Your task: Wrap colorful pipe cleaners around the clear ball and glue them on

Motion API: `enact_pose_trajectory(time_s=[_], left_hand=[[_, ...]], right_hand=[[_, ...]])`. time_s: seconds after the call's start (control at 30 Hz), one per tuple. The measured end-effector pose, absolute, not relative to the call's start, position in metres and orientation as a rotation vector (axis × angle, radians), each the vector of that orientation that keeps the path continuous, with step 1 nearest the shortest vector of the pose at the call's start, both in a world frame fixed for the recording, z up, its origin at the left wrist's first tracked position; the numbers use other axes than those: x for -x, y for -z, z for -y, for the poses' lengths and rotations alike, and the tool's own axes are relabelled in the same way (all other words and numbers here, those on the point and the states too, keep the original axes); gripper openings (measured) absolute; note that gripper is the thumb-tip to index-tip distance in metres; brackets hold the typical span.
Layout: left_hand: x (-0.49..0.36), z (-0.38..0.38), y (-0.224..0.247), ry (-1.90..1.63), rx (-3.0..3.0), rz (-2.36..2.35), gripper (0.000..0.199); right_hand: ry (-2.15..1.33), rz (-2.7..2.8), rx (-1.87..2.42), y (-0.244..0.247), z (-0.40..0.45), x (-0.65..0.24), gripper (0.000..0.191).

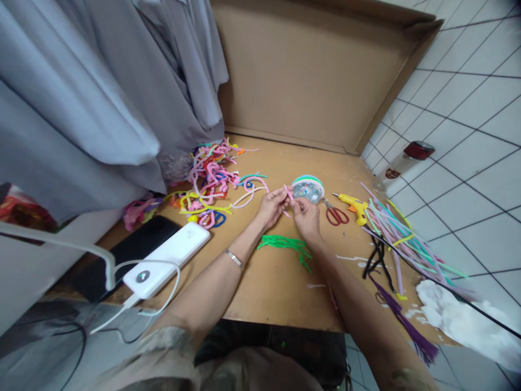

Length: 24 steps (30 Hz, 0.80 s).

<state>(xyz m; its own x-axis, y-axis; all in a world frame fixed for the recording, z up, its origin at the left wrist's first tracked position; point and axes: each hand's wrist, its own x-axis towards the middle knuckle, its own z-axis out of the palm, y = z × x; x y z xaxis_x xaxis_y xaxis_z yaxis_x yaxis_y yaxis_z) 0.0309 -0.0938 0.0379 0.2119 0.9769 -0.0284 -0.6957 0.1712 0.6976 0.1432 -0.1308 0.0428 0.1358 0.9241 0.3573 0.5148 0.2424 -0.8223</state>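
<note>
Over the middle of the table, both of my hands meet around a pink pipe cleaner (287,191). My left hand (273,206) pinches it from the left, and my right hand (305,216) pinches it from the right. One end sticks up above the fingers and a short piece shows below them. Just behind my right hand sits a round clear container (308,190) with a green and white rim and small items inside. Below my hands lies a bundle of green pipe cleaners (283,242). Red-handled scissors (337,215) rest to the right.
A tangle of colourful pipe cleaners (211,176) covers the back left. A white power bank (166,260) with a cable lies near left. On the right are a yellow glue gun (355,207), straight pipe cleaners (402,239), a purple tassel (407,323), white stuffing (451,309) and a jar (402,163).
</note>
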Motion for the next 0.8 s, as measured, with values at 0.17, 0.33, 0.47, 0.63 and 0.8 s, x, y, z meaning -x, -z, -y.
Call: enact_pose_trajectory(time_s=[0.17, 0.33, 0.47, 0.63, 0.8], left_hand=[[-0.0323, 0.0929, -0.0337, -1.282, -0.655, -0.557, 0.015], [-0.0348, 0.0928, -0.0304, -1.3, -0.682, -0.563, 0.023], [-0.0366, 0.0941, -0.0295, -1.293, -0.694, -0.564, 0.026], [-0.0379, 0.0943, -0.0286, -1.302, -0.706, -0.574, 0.028], [-0.0395, 0.094, -0.0286, -1.312, -0.713, -0.631, 0.028]], right_hand=[[-0.377, 1.584, 1.528, -0.0415, 0.1324, -0.1435, 0.025], [-0.304, 1.626, 1.595, -0.0385, 0.1335, -0.1426, 0.023], [-0.278, 1.624, 1.597, -0.0367, 0.133, -0.1426, 0.023], [-0.275, 1.645, 1.646, -0.0377, 0.133, -0.1428, 0.024], [-0.243, 1.675, 1.65, -0.0351, 0.1336, -0.1416, 0.026]])
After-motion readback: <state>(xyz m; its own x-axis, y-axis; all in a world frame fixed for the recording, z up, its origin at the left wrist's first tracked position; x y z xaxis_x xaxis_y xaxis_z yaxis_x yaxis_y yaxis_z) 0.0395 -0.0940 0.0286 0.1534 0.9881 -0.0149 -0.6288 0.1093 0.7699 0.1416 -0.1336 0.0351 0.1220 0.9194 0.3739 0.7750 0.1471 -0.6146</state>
